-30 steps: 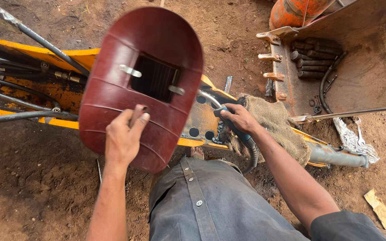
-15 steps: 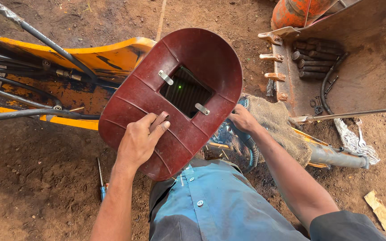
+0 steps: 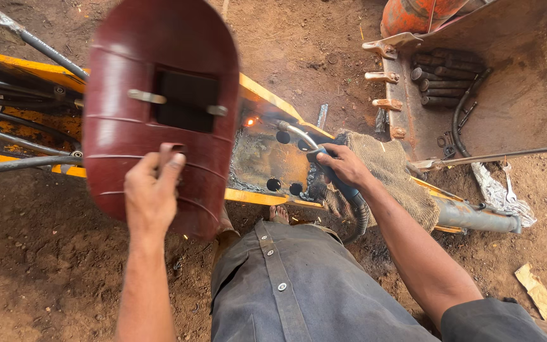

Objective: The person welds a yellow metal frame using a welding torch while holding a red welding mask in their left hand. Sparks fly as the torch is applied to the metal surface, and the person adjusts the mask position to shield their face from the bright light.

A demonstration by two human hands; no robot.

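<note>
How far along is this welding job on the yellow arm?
Done: the plate looks scorched grey. In hand: the right hand holds the welding torch, an orange glow at its tip; the left hand holds the red shield. How much seam is left cannot be told.

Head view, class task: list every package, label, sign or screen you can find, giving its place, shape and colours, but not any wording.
No screens, signs or labels show.
Cardboard scrap: lies on the dirt at lower right, flat, torn, tan; perhaps from a package, cannot tell.
Crumpled wrapper: on the ground right of the burlap cloth, silvery grey, creased; whether it is packaging cannot be told.
</note>
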